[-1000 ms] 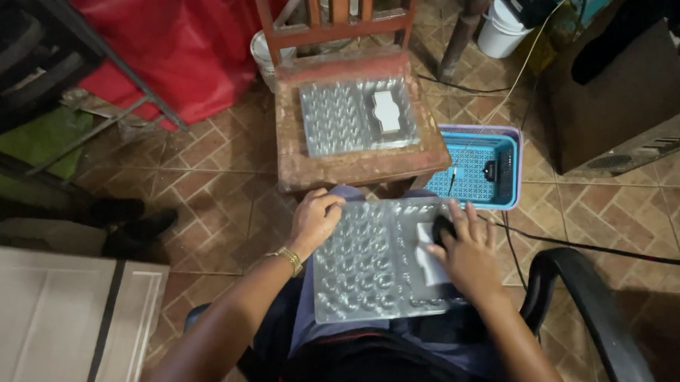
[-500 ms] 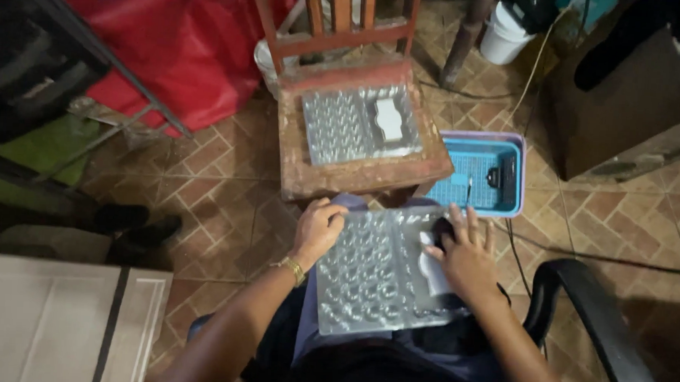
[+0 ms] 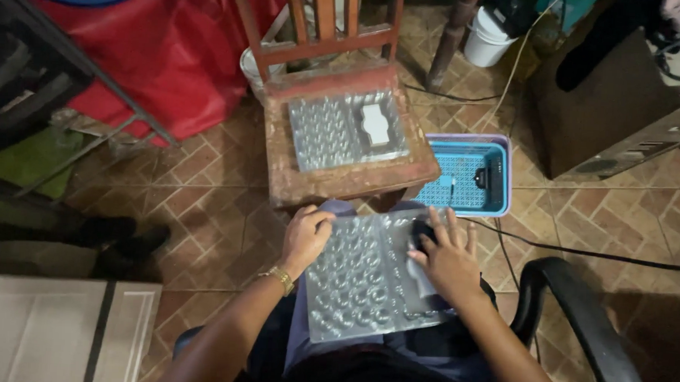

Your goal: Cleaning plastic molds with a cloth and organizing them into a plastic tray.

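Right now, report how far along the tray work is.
Seemingly done: one clear blister tray lies on the wooden chair. In hand: a second tray rests on the lap, left hand gripping its edge, right hand pressing a dark piece. Left: small parts sit in the blue basket; how many trays remain can't be told.

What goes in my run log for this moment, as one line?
left hand: grips lap tray edge | right hand: on small dark object | second tray: on wooden chair
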